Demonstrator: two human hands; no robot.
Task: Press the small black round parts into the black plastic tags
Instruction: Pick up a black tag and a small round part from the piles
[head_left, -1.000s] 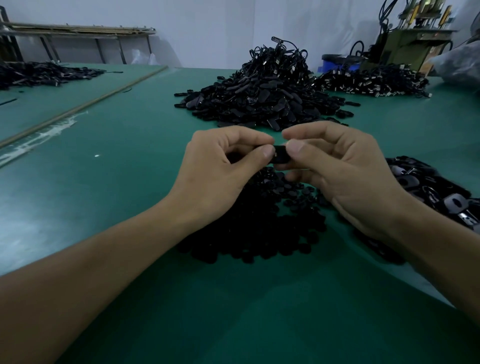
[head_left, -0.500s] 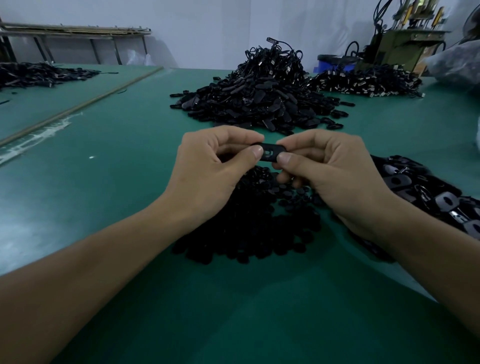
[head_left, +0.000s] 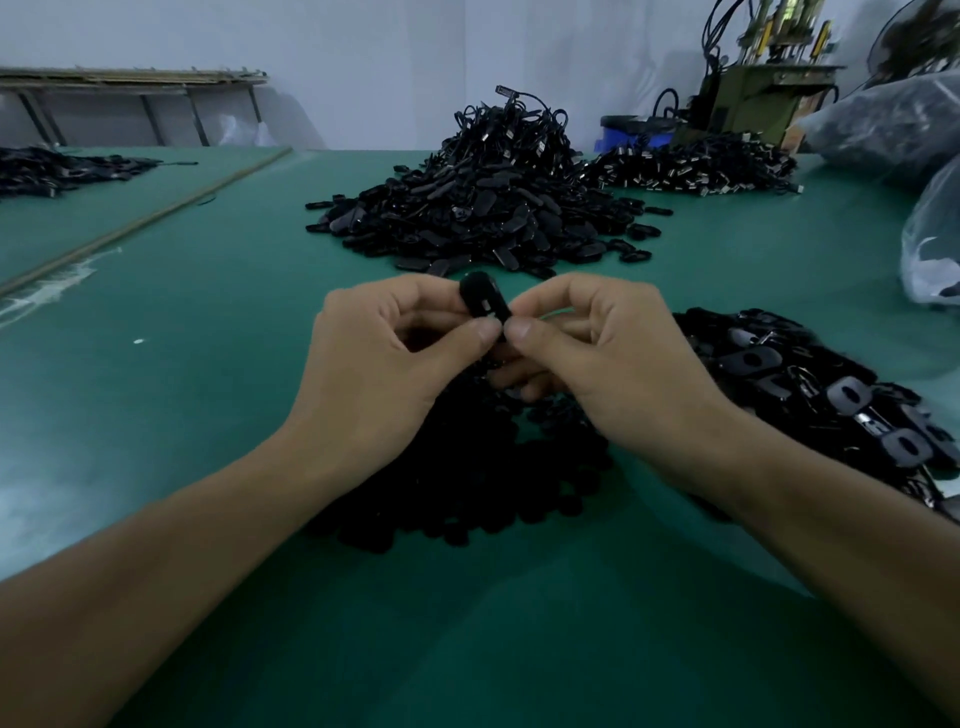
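Pinching the black plastic tag (head_left: 485, 301), left hand (head_left: 395, 364) and right hand (head_left: 613, 358) held it above the pile of small round parts (head_left: 457, 499); uneven thumb pressure could flick it away.

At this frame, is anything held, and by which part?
One black plastic tag, pinched at its lower end by the left hand and the right hand, thumbs meeting there; its rounded upper end sticks up free.

black piles (head_left: 483, 208) ahead; left table (head_left: 156, 322) bare.
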